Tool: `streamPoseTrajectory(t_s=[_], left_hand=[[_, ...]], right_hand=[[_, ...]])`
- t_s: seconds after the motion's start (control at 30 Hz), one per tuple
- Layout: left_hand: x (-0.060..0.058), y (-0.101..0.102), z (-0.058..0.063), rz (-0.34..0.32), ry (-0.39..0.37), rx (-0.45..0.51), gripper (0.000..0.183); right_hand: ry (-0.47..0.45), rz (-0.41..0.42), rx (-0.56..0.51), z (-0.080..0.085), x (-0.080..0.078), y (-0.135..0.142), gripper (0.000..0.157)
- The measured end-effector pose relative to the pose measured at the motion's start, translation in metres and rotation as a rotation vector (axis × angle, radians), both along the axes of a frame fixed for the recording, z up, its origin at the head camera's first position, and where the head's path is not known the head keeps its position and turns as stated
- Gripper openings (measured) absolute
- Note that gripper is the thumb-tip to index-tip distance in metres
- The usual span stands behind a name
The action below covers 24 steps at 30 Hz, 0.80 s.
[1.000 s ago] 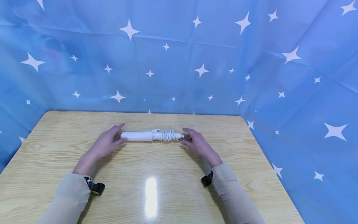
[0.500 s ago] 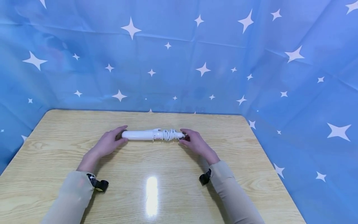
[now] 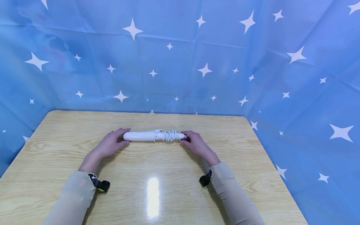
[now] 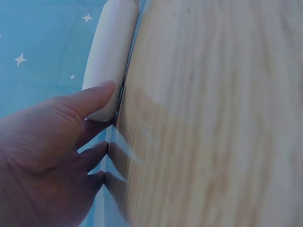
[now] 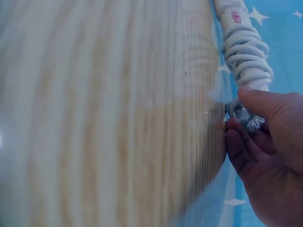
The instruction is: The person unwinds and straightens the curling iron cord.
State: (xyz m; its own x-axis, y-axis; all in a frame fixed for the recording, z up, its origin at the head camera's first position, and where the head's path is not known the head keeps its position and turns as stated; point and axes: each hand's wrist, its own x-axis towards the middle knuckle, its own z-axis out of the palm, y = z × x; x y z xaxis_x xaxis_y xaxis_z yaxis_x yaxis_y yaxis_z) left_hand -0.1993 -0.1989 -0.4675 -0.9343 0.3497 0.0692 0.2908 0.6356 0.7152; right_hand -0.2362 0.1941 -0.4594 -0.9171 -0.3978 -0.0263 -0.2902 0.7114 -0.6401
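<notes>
A white curling iron (image 3: 140, 136) lies lengthwise across the wooden table, its barrel to the left and its handle to the right. Its white cord (image 3: 171, 136) is wound in several loops round the handle. My left hand (image 3: 110, 144) holds the tip of the barrel; in the left wrist view the thumb (image 4: 99, 98) lies along the barrel (image 4: 111, 52), other fingers at its end and on the tabletop. At the handle's end my right hand (image 3: 197, 144) pinches between thumb and fingers, beside a small cord loop (image 5: 240, 112) in the right wrist view.
The wood-grain table (image 3: 118, 187) has rounded far corners and a bright light reflection near the front. Blue cloth (image 3: 180, 62) with white stars hangs behind and to the right of it. Each wrist carries a black camera mount.
Both hands have closed in from the two ends of the curling iron and now touch it. The curling iron keeps its place on the table; the head view has shifted slightly.
</notes>
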Motion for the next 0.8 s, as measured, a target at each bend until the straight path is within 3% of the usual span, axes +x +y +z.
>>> streamPoseTrajectory(t_s=[0.47,0.8], left_hand=[[-0.005,0.005,-0.002,0.078,0.032,-0.003,0.045],[-0.003,0.007,0.001,0.085,0.016,0.016,0.043]], right_hand=[[0.058,-0.028,-0.012,-0.003,0.003,-0.003,0.027],[0.031,-0.064,-0.042,-0.001,0.015,-0.003,0.035]])
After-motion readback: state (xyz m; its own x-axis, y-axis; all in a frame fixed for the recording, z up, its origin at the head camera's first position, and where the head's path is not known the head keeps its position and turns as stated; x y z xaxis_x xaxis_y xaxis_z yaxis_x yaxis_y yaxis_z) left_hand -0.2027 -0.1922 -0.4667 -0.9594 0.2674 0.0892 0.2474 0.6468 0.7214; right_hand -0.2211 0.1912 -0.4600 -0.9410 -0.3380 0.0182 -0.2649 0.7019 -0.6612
